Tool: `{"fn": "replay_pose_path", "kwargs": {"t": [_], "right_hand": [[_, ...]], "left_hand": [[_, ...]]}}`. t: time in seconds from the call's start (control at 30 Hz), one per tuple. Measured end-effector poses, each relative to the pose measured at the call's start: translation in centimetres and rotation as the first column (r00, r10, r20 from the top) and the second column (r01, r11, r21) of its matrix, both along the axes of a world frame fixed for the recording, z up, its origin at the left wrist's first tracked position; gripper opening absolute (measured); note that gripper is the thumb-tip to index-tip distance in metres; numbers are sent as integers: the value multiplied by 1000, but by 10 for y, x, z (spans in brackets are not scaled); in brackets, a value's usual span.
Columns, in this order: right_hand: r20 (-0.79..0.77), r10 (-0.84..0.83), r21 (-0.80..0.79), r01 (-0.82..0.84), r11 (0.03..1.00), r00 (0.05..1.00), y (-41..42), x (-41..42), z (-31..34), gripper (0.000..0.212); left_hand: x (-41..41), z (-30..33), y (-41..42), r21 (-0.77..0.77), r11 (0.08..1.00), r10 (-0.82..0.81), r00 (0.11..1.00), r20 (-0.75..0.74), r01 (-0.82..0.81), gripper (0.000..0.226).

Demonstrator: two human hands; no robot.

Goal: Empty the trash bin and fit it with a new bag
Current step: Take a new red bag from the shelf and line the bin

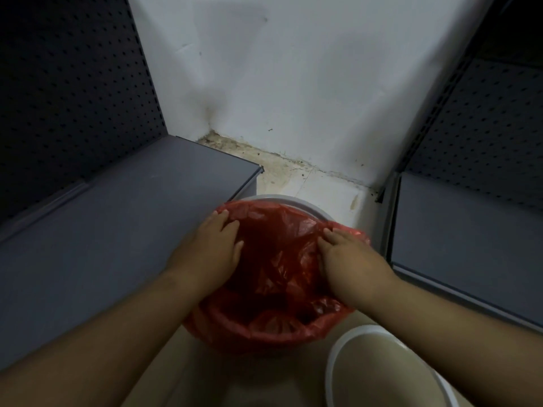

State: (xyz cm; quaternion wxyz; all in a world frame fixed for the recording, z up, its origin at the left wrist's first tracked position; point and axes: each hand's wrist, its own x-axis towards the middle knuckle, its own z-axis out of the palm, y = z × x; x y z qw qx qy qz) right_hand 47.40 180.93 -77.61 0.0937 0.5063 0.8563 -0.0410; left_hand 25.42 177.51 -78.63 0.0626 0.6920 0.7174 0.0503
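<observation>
Head view: we fit the thin red plastic bag (276,259), both hands' fingers (219,218) flat on it; next, stretch its edge beyond our fingertips over the round grey bin rim (296,202).

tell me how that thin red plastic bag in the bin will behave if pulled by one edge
The thin red plastic bag looks floppy: it is creased and sags inward. Probably light and slippery. Its far edge leaves the grey bin rim bare, so it could slip off.
</observation>
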Motion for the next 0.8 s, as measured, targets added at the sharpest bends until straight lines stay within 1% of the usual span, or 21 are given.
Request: {"fn": "replay_pose_path", "kwargs": {"t": [0.07,0.17,0.33,0.43,0.47,0.53,0.6,0.7,0.8], "right_hand": [[59,-48,-23,49,999,997,5,-1,-6,55],[42,-89,-30,90,995,995,14,-4,-10,56],[-80,-102,-59,97,993,992,34,-13,-10,58],[-172,-115,-23,112,993,978,48,-19,-8,60],[-197,-122,-7,123,992,973,53,-21,-9,59],[-240,-157,-5,160,987,958,63,-26,-12,55],[-290,-216,-48,211,976,932,74,-30,-15,46],[-345,-274,-101,254,962,898,89,-31,-18,32],[-357,-333,-233,262,936,873,100,-22,-18,30]], "left_hand": [[-1,-5,8,-51,999,-13,998,-54,10,53],[-1,-8,22,-79,997,-1,999,-39,-2,57],[-7,-16,46,-94,995,50,997,51,-45,56],[-9,-18,58,-72,994,83,994,73,-78,54],[-10,-18,62,-66,994,94,992,82,-88,51],[-13,-19,70,-33,994,104,986,128,-101,38],[-17,-21,76,-1,993,114,977,178,-116,29],[-20,-21,79,2,993,114,968,223,-118,33],[-23,-18,83,-22,994,106,967,233,-103,38]]}}
